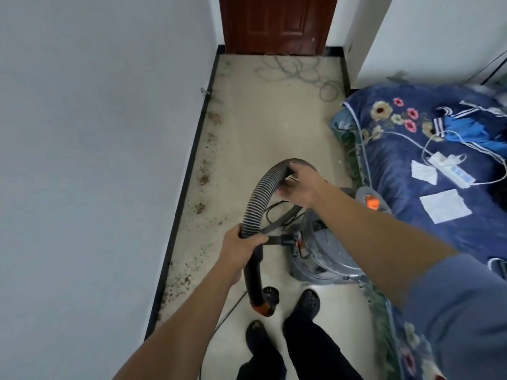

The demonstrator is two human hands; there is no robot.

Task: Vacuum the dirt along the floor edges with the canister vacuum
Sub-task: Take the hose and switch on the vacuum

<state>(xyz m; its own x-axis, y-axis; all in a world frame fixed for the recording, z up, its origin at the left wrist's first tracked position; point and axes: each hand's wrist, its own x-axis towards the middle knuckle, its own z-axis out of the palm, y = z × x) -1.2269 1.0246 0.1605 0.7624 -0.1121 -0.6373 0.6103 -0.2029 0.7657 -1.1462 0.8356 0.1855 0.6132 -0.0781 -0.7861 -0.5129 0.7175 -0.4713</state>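
I see the bed (428,215) along the floor's (260,127) right edge, with the vacuum (323,242) just beside it. Dirt (204,176) lines the left edge, and a cable (296,69) lies coiled near the door (277,23). My left hand (241,248) and right hand (299,185) both have their fingers curled round the hose (258,198).

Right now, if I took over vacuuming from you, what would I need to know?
Left hand grips the lower end of the ribbed hose; right hand grips the top of its arch.
The black tube points down by the shoes; the canister stands beside the bed.
Dirt lies in clumps along the baseboard on the left; none looks vacuumed yet.
Left to do: bring the tube's end to that edge and work along it toward the door.
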